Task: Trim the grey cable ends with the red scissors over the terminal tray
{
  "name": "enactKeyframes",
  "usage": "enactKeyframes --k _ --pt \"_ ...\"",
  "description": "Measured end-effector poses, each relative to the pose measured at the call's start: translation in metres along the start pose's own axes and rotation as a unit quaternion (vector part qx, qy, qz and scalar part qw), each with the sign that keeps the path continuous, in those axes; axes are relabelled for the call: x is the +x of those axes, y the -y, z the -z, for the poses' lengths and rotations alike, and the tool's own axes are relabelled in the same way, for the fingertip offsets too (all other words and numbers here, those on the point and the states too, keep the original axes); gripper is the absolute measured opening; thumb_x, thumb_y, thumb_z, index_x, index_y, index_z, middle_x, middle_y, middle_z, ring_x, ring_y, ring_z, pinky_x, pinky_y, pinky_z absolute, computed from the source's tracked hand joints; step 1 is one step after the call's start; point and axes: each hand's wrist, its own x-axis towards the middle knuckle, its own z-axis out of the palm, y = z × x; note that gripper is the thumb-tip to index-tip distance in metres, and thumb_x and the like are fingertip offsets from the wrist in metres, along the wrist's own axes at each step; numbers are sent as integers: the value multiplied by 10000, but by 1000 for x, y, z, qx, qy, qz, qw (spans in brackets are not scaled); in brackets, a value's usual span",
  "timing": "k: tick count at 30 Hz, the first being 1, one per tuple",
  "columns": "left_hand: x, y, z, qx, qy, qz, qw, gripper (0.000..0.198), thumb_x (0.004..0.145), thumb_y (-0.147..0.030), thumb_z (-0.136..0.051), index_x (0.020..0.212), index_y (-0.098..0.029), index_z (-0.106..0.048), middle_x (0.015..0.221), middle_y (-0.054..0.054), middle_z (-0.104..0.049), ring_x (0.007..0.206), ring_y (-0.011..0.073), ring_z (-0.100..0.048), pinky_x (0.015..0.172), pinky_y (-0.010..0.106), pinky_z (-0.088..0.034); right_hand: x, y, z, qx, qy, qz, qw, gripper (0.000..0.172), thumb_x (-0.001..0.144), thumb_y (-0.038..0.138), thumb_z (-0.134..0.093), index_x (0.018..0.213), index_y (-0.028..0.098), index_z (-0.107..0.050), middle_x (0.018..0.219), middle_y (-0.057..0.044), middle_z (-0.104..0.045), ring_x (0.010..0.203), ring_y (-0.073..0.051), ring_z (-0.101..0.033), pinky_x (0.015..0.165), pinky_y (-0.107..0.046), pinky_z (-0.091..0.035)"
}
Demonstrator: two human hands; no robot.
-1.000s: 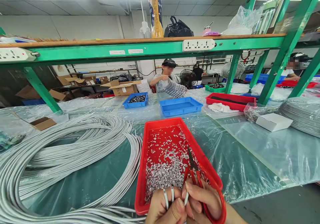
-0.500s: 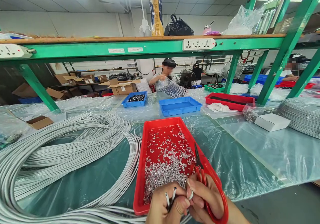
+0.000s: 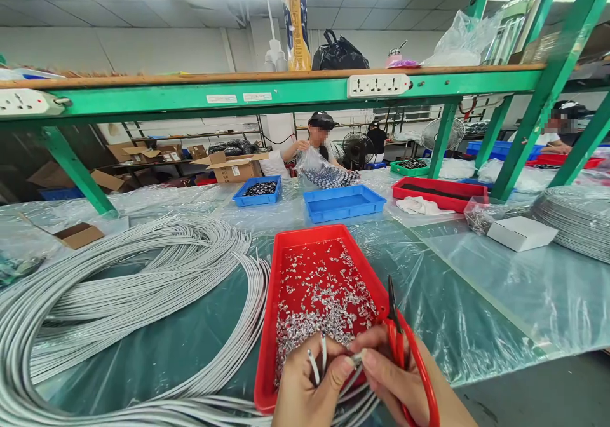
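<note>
Plastic-covered bench [image 3: 476, 300]: grey cable ends [image 3: 317, 360], at 6 o'clock over the red tray [image 3: 271, 312], pinched in the left hand [image 3: 305, 392]; right hand [image 3: 405, 386] grips red scissors [image 3: 398, 335], so offcuts fall trayward; cable coil [image 3: 119, 300] at 9 o'clock.

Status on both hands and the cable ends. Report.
Left hand pinching grey cable ends over the red tray. Right hand holding red scissors, fingers on a cable end. Tray full of silver bits; nothing blocking.
</note>
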Motion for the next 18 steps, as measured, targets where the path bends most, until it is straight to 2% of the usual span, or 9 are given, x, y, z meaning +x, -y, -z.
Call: enactKeyframes --k 3,6,8,10,11,12,14,16,18 --pt "-1 -3 -1 2 12 8 1000 480 700 -617 -581 715 -138 -570 411 -72 -318 343 42 -233 368 197 -128 1 1 2 -45 -26 1 999 465 679 548 -679 811 109 -606 407 81 -404 296 22 -262 322 -139 -77" --pt "-2 -9 3 -13 40 18 999 494 739 -603 -550 857 -130 -636 557 -8 -497 403 55 -369 409 179 -253 5 2 6 -9 0 10 1000 406 764 508 -621 691 117 -541 544 42 -517 280 48 -293 342 -154 -98" --pt "-3 -15 10 9 55 -3 998 383 821 -500 -511 914 -156 -653 711 37 -583 582 114 -515 556 208 -387 6 4 10 4 24 19 1000 376 812 484 -579 708 124 -541 575 38 -540 267 58 -278 351 -169 -94" --pt "-4 -20 18 67 45 -66 995 279 873 -382 -480 911 -181 -670 831 51 -603 816 162 -545 761 239 -393 3 4 14 -23 18 36 999 334 822 477 -564 828 144 -586 635 13 -580 294 32 -308 343 -173 -133" --pt "-4 -21 22 81 31 -89 992 257 880 -352 -478 905 -189 -675 847 46 -595 842 159 -532 786 235 -377 0 2 16 -55 20 46 997 338 815 474 -568 906 149 -599 647 -1 -593 322 2 -351 340 -174 -173" --pt "-5 -20 25 71 24 -95 993 255 880 -350 -481 892 -189 -679 802 36 -579 781 140 -519 743 224 -378 -3 -1 18 -96 32 55 993 358 804 468 -578 958 146 -605 642 -13 -600 359 -33 -403 345 -178 -224" --pt "-6 -15 28 -33 32 -60 997 277 878 -378 -486 858 -173 -672 634 2 -505 588 94 -440 576 199 -349 -9 -16 22 -191 87 57 976 377 771 452 -604 975 135 -624 620 -29 -609 448 -102 -501 392 -199 -329" --pt "-7 -7 28 -177 36 -16 983 283 877 -384 -492 814 -156 -649 523 -33 -410 468 62 -324 465 183 -269 -16 -36 24 -281 172 43 943 356 751 419 -622 972 141 -641 614 -32 -620 535 -145 -561 471 -221 -403" --pt "-7 1 27 -270 23 2 963 257 872 -364 -508 782 -153 -624 493 -51 -363 423 46 -255 419 168 -218 -22 -58 26 -344 246 31 906 321 746 378 -627 969 149 -652 659 -40 -643 616 -168 -593 557 -239 -442"
